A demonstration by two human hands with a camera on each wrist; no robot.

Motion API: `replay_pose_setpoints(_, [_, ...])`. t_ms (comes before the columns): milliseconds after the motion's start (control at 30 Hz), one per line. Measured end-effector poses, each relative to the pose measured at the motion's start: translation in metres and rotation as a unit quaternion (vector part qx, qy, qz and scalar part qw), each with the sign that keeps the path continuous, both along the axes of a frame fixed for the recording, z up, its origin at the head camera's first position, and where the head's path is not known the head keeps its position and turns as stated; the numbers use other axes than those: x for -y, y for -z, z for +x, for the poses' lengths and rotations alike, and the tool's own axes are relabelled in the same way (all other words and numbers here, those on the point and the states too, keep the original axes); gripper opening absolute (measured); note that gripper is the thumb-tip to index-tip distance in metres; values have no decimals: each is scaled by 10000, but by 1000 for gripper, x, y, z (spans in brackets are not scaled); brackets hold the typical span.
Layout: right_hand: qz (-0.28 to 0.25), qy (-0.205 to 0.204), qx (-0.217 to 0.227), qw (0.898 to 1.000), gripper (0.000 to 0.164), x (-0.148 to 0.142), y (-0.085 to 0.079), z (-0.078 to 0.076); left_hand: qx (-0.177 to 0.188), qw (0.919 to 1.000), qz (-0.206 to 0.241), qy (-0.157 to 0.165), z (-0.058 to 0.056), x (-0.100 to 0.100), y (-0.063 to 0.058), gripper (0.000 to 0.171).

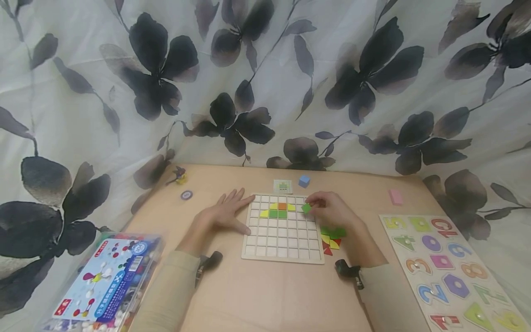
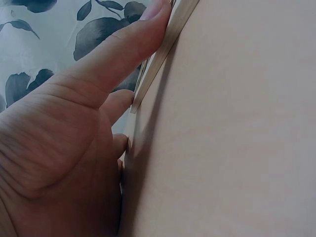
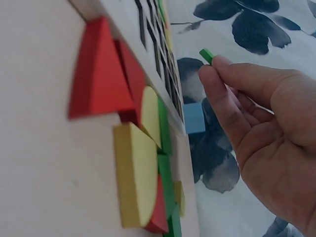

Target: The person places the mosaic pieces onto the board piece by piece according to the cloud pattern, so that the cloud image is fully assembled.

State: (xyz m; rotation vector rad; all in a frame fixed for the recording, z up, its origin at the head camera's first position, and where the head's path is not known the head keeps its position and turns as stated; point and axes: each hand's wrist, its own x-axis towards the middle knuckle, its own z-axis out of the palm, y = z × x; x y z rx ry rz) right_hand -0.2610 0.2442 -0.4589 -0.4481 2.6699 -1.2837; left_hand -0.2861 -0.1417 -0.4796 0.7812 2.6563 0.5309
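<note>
A white wooden grid board (image 1: pixel 274 240) lies flat on the table with square cells. Near its top, an orange square (image 1: pixel 282 206) sits between two yellow pieces, over two green squares (image 1: pixel 278 214), with another yellow piece at their left. My left hand (image 1: pixel 221 214) is spread at the board's left edge, thumb and fingertips touching it; the thumb (image 2: pixel 128 49) lies against the wooden side. Between thumb and index finger, my right hand (image 1: pixel 332 210) pinches a green square tile (image 3: pixel 206 55), raised over the board's upper right. Loose red, yellow and green pieces (image 3: pixel 136 173) lie beside the board's right edge.
Behind the board are a pattern card (image 1: pixel 283 186) and a blue cube (image 1: pixel 304 181). A number puzzle board (image 1: pixel 439 258) lies right, below a pink block (image 1: pixel 396 197). At left are a boxed molecule set (image 1: pixel 103 281), a round disc (image 1: pixel 186 195) and a small figurine (image 1: pixel 179 175).
</note>
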Motion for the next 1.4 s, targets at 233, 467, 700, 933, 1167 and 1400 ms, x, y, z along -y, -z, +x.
replay_pose_setpoints(233, [5,-20,-20,10000,26,13,5,-1,61,10000,-19,-12,0,0,0,122])
replay_pose_setpoints(467, [250,-129,-345,9990,28,25,8,-1,54,10000,17,-36,-2,1,1,122])
replay_pose_setpoints(700, [391,-208,-497,9978,28,37,11,0,75,10000,14,-55,-3,1,1,123])
replay_pose_setpoints(933, [556,-150,-487,9972,28,42,16,1,73,10000,-27,-13,-3,1,2,123])
replay_pose_setpoints(1167, [714,-177,-545,9958,29,45,19,2,87,10000,-25,-21,-2,0,2,123])
replay_pose_setpoints(1400, [832,-109,-506,9952,29,45,23,0,47,10000,-15,-19,-3,2,3,123])
